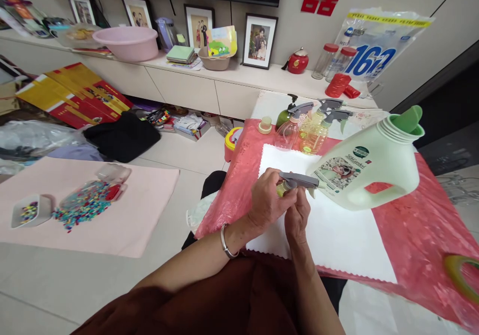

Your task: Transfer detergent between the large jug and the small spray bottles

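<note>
Both hands (280,207) on spray btl (294,182)

Bright, even daylight, soft shadows only. Wide lens bends the edges. Green ring (462,275) near right blurs out; glare sits on the plastic bag (377,40).

jug (374,167) on mat (337,235), bottles (307,128) behind
</note>
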Demonstrator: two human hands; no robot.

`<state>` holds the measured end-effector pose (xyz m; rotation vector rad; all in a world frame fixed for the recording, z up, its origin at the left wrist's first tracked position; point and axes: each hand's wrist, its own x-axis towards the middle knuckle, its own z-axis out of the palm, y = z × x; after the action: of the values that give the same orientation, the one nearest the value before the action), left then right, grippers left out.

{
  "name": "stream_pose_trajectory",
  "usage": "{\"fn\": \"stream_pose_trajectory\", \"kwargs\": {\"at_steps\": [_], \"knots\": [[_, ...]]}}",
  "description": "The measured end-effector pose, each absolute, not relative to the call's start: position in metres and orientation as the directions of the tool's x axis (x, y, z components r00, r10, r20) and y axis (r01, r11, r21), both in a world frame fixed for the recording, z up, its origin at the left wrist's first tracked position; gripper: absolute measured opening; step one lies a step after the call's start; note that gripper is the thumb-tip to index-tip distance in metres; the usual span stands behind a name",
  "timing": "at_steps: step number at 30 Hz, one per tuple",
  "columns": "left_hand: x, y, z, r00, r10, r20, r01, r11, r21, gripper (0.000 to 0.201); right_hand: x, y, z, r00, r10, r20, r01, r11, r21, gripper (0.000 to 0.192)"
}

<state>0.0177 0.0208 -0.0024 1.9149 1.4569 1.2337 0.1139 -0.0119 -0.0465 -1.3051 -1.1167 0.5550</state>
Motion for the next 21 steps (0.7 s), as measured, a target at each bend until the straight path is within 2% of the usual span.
{"fn": "stream_pose_trajectory", "kwargs": {"at_steps": [5,9,12,16,21], "knots": [[0.018,0.017,-0.002,0.048,0.913,0.404,0.516,-0.369,0.773,0.020,0.108,-0.012,-0.050,0.497,0.819,0.285,0.207,0.207,-0.956,0.033],[0.019,0.017,-0.001,0.032,0.936,0.350,0.461,-0.325,0.826,0.038,0.105,-0.010,-0.061,0.561,0.789,0.248,0.145,0.201,-0.969,0.036],[0.019,0.019,0.002,0.025,0.956,0.293,0.474,-0.270,0.838,0.037,0.105,-0.007,-0.069,0.589,0.773,0.236,0.134,0.195,-0.972,0.040],[0.019,0.020,0.002,0.038,0.954,0.298,0.500,-0.276,0.821,0.031,0.105,-0.005,-0.073,0.593,0.771,0.233,0.132,0.192,-0.972,0.045],[0.018,0.021,-0.001,0.056,0.942,0.330,0.487,-0.314,0.815,0.030,0.110,-0.008,-0.066,0.503,0.828,0.249,0.134,0.210,-0.968,0.038]]}}
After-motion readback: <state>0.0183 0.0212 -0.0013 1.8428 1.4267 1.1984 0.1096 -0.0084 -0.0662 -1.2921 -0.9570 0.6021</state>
